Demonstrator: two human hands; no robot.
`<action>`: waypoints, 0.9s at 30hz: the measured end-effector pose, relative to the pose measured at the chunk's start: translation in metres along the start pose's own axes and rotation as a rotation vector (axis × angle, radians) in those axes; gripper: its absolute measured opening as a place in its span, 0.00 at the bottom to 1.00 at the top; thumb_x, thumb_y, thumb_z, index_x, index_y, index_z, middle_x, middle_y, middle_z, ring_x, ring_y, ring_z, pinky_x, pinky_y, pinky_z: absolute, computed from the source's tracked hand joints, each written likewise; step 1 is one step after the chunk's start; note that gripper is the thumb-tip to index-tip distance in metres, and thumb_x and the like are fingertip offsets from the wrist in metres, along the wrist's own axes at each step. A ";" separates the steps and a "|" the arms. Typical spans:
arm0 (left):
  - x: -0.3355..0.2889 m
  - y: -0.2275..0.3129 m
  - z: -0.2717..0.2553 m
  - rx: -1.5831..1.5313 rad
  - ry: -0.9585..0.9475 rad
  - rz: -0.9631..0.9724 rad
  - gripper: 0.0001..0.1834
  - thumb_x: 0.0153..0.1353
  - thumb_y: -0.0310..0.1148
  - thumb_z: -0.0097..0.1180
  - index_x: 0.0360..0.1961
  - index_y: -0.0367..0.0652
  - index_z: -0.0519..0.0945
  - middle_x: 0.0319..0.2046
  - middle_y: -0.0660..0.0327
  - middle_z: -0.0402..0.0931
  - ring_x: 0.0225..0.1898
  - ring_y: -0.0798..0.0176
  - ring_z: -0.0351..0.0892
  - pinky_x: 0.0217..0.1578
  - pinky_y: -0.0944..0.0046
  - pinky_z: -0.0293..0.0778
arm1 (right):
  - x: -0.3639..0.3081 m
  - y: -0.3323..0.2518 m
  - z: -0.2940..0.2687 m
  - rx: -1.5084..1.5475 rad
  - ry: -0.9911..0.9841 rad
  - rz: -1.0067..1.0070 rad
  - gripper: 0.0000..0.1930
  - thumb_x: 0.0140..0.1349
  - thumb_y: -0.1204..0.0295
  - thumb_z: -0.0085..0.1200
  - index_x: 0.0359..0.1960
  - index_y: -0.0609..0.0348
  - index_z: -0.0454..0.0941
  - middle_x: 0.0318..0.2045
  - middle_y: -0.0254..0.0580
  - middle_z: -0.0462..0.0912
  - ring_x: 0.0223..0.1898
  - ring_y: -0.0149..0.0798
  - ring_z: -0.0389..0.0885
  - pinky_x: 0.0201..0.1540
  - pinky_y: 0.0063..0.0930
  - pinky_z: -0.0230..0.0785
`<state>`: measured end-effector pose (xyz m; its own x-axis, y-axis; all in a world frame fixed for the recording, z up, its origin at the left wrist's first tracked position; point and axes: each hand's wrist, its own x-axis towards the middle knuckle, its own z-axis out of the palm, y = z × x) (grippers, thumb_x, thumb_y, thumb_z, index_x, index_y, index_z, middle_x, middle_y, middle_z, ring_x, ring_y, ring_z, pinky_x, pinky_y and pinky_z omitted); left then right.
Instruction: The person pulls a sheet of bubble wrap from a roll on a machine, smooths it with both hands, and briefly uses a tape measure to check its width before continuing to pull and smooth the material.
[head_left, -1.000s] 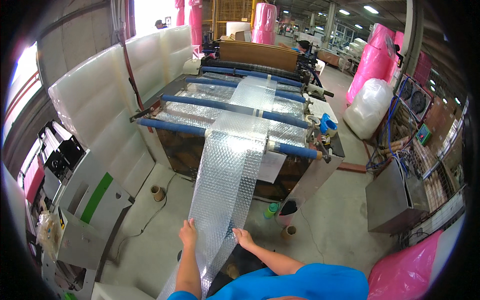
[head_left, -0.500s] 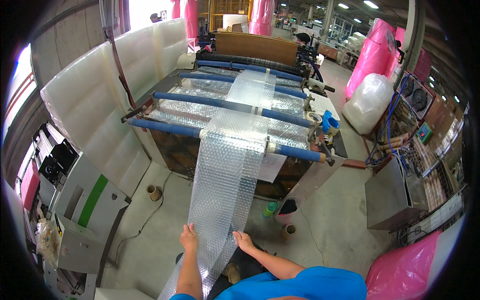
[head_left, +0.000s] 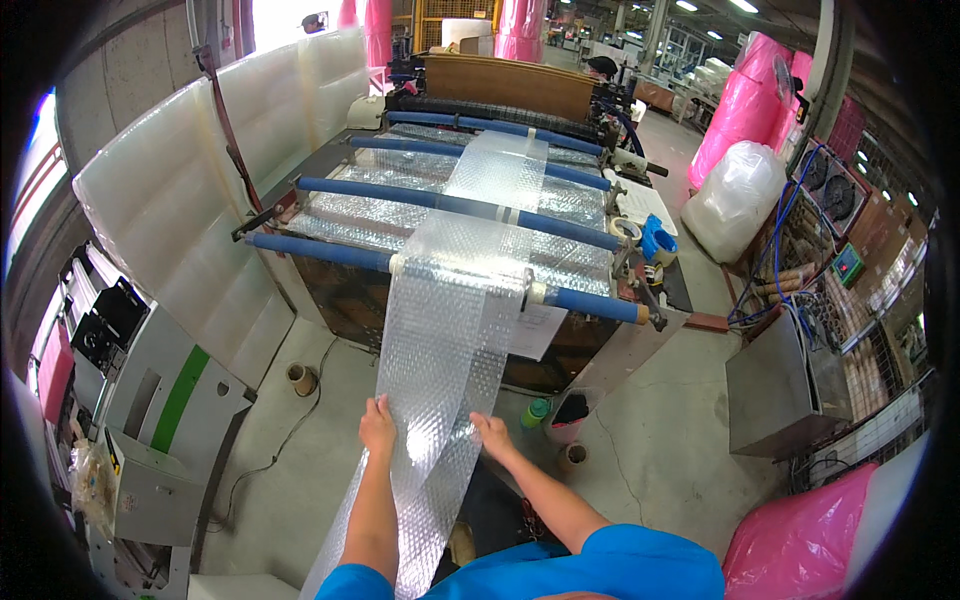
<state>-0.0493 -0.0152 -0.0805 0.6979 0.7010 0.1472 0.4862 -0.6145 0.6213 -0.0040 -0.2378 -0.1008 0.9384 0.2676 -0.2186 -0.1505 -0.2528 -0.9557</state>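
Note:
A long strip of clear bubble wrap (head_left: pixel 440 345) runs from the machine over its blue rollers and hangs down towards me. My left hand (head_left: pixel 378 428) pinches its left edge, thumb pointing up. At the opposite edge, my right hand (head_left: pixel 491 436) grips the wrap with its fingers partly hidden behind it. Between my hands the strip is spread out, with a crease slanting across it. Below them the wrap passes my legs and trails off at the lower left.
The machine's front blue roller (head_left: pixel 330 250) crosses ahead. On the floor stand cardboard cores (head_left: pixel 301 379), a green bottle (head_left: pixel 536 411) and a bin (head_left: pixel 572 412). A grey machine (head_left: pixel 160 420) is at left, a metal cabinet (head_left: pixel 785 385) at right. A cable (head_left: pixel 290 437) lies on the floor.
Both hands have moved up the strip, away from me and closer to the roller, still holding its two edges. The view has shifted slightly.

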 end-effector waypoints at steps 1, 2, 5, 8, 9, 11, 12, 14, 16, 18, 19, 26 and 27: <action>0.007 0.009 -0.001 -0.005 0.001 -0.006 0.20 0.58 0.49 0.33 0.29 0.42 0.67 0.20 0.44 0.71 0.25 0.39 0.70 0.25 0.46 0.63 | 0.010 -0.002 -0.005 -0.018 -0.005 -0.020 0.20 0.55 0.56 0.45 0.24 0.66 0.74 0.17 0.35 0.73 0.20 0.29 0.71 0.25 0.22 0.64; 0.014 0.021 -0.005 -0.024 -0.037 -0.017 0.20 0.58 0.49 0.33 0.30 0.41 0.67 0.22 0.44 0.71 0.27 0.39 0.69 0.27 0.46 0.63 | 0.021 -0.006 -0.013 -0.035 -0.004 -0.044 0.20 0.55 0.56 0.45 0.25 0.65 0.74 0.18 0.35 0.73 0.21 0.29 0.71 0.25 0.22 0.64; 0.032 0.058 -0.022 -0.088 -0.101 -0.028 0.20 0.58 0.47 0.34 0.33 0.41 0.67 0.27 0.42 0.71 0.32 0.39 0.69 0.31 0.47 0.62 | 0.044 -0.022 -0.027 0.092 -0.012 -0.126 0.20 0.55 0.55 0.46 0.27 0.64 0.74 0.19 0.34 0.73 0.23 0.28 0.71 0.25 0.22 0.64; 0.045 0.077 -0.042 -0.158 -0.052 -0.003 0.20 0.56 0.49 0.37 0.36 0.42 0.67 0.28 0.43 0.72 0.33 0.40 0.69 0.32 0.49 0.63 | 0.041 -0.075 -0.038 0.197 -0.108 -0.074 0.19 0.55 0.56 0.45 0.29 0.63 0.74 0.21 0.33 0.73 0.24 0.27 0.70 0.27 0.21 0.63; 0.047 0.083 -0.047 -0.180 -0.031 0.017 0.21 0.55 0.50 0.40 0.37 0.42 0.66 0.28 0.44 0.72 0.33 0.41 0.70 0.32 0.50 0.63 | 0.035 -0.092 -0.041 0.215 -0.146 -0.034 0.19 0.55 0.56 0.45 0.29 0.63 0.74 0.22 0.33 0.73 0.24 0.27 0.69 0.27 0.21 0.63; 0.042 0.095 -0.053 -0.231 -0.024 0.062 0.24 0.50 0.52 0.46 0.39 0.44 0.65 0.28 0.46 0.73 0.33 0.42 0.71 0.32 0.51 0.65 | 0.048 -0.084 -0.047 0.171 0.016 -0.121 0.18 0.56 0.57 0.45 0.28 0.62 0.73 0.23 0.33 0.73 0.23 0.25 0.68 0.27 0.21 0.62; 0.036 0.099 -0.056 -0.257 -0.030 0.078 0.26 0.47 0.53 0.49 0.40 0.45 0.64 0.28 0.47 0.73 0.33 0.43 0.71 0.32 0.51 0.65 | 0.050 -0.075 -0.049 0.148 0.096 -0.162 0.18 0.56 0.57 0.45 0.28 0.62 0.73 0.23 0.33 0.73 0.23 0.25 0.67 0.27 0.20 0.62; 0.024 0.076 -0.058 -0.268 -0.115 0.021 0.37 0.37 0.56 0.58 0.45 0.47 0.62 0.33 0.48 0.73 0.37 0.46 0.72 0.36 0.54 0.66 | 0.021 -0.079 -0.032 0.119 0.087 -0.152 0.17 0.56 0.58 0.46 0.28 0.63 0.73 0.22 0.33 0.73 0.23 0.24 0.67 0.27 0.20 0.62; 0.002 0.030 -0.044 -0.379 -0.211 -0.052 0.41 0.35 0.56 0.60 0.48 0.45 0.60 0.38 0.48 0.71 0.42 0.48 0.70 0.40 0.56 0.66 | -0.009 -0.071 -0.013 0.103 0.052 -0.091 0.16 0.55 0.60 0.47 0.29 0.64 0.73 0.22 0.33 0.73 0.24 0.25 0.68 0.27 0.20 0.62; -0.023 -0.010 -0.026 -0.272 -0.323 -0.093 0.44 0.33 0.56 0.61 0.48 0.43 0.60 0.41 0.47 0.69 0.45 0.50 0.68 0.42 0.57 0.65 | -0.026 -0.015 0.004 0.078 0.051 -0.050 0.16 0.54 0.61 0.48 0.29 0.65 0.74 0.24 0.34 0.75 0.25 0.25 0.70 0.30 0.23 0.64; -0.037 -0.034 -0.022 -0.275 -0.334 -0.116 0.43 0.33 0.56 0.61 0.48 0.43 0.61 0.41 0.48 0.70 0.44 0.50 0.69 0.42 0.58 0.65 | -0.043 0.001 0.013 0.016 0.033 -0.054 0.16 0.54 0.61 0.48 0.29 0.65 0.74 0.25 0.35 0.76 0.25 0.25 0.70 0.30 0.22 0.64; -0.076 -0.030 -0.141 -0.324 -0.161 -0.133 0.30 0.36 0.48 0.64 0.37 0.40 0.69 0.29 0.55 0.75 0.30 0.62 0.73 0.32 0.64 0.68 | -0.125 -0.036 0.029 0.029 -0.249 -0.137 0.16 0.56 0.60 0.45 0.24 0.62 0.73 0.19 0.32 0.73 0.23 0.23 0.68 0.28 0.19 0.61; -0.075 -0.022 -0.160 -0.375 -0.079 -0.060 0.26 0.38 0.46 0.63 0.34 0.39 0.71 0.25 0.57 0.74 0.26 0.65 0.72 0.29 0.65 0.67 | -0.133 -0.045 0.031 0.069 -0.250 -0.155 0.16 0.56 0.60 0.45 0.23 0.62 0.73 0.19 0.32 0.73 0.23 0.23 0.68 0.27 0.19 0.61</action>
<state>-0.1967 0.0040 0.0179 0.7197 0.6924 0.0511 0.3118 -0.3881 0.8673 -0.1313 -0.2331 -0.0350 0.8477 0.5206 -0.1021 -0.0400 -0.1292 -0.9908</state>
